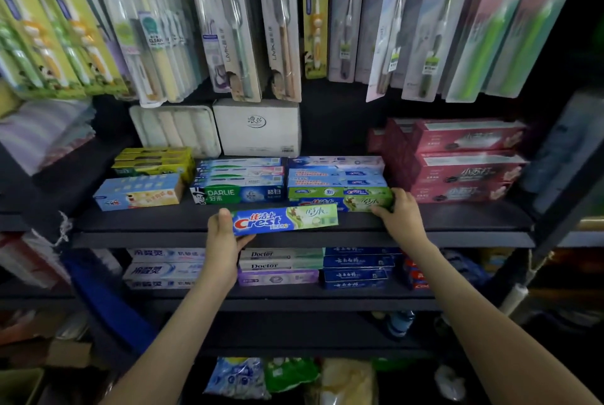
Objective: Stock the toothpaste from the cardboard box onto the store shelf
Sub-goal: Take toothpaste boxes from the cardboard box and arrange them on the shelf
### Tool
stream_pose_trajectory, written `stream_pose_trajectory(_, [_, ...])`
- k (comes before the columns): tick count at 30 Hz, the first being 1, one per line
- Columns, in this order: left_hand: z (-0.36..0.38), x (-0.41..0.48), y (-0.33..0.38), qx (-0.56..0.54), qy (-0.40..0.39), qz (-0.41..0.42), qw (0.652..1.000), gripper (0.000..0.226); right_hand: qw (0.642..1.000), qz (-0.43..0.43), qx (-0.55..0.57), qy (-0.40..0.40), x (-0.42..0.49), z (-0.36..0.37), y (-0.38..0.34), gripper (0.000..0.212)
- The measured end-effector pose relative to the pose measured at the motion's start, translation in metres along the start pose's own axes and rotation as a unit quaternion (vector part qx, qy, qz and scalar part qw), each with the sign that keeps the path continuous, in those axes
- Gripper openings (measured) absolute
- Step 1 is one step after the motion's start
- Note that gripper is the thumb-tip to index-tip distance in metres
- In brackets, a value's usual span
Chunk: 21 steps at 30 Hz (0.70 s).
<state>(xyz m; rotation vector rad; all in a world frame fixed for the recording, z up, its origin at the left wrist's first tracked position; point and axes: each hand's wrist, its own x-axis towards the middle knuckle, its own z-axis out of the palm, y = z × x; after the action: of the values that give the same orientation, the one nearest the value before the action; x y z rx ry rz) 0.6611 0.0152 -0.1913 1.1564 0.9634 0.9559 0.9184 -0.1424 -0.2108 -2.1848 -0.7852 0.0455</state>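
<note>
My left hand (224,241) grips the left end of a blue and green Crest toothpaste box (287,220), held level just above the front of the black shelf (294,238). My right hand (400,213) holds the right end of another Crest box (353,203) that lies on the shelf at the bottom of a stack of blue and green toothpaste boxes (336,179). The cardboard box is out of sight.
Darlie boxes (238,190) and a light blue box (137,194) sit to the left, pink boxes (464,159) to the right. Toothbrush packs (281,22) hang above. More toothpaste (277,269) fills the shelf below. A white box (258,127) stands at the back.
</note>
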Motion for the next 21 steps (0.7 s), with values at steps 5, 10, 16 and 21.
stream_pose_trajectory(5, [0.005,0.010,-0.006,0.084,-0.005,0.047,0.995,0.027,1.000,-0.007,-0.018,0.022,0.004,0.006,0.002,0.048])
stream_pose_trajectory(10, [0.010,0.019,-0.008,0.312,0.002,0.096,0.945,0.046,0.998,-0.022,-0.062,0.008,0.004,0.008,0.001,0.052])
stream_pose_trajectory(16, [0.036,0.010,-0.008,0.368,-0.029,0.145,0.918,0.044,0.995,-0.036,0.073,0.050,-0.020,-0.009,-0.016,0.049])
stream_pose_trajectory(21, [0.062,-0.001,-0.020,0.380,-0.063,0.160,0.909,0.042,0.997,-0.066,0.035,-0.006,-0.037,-0.009,-0.008,0.048])
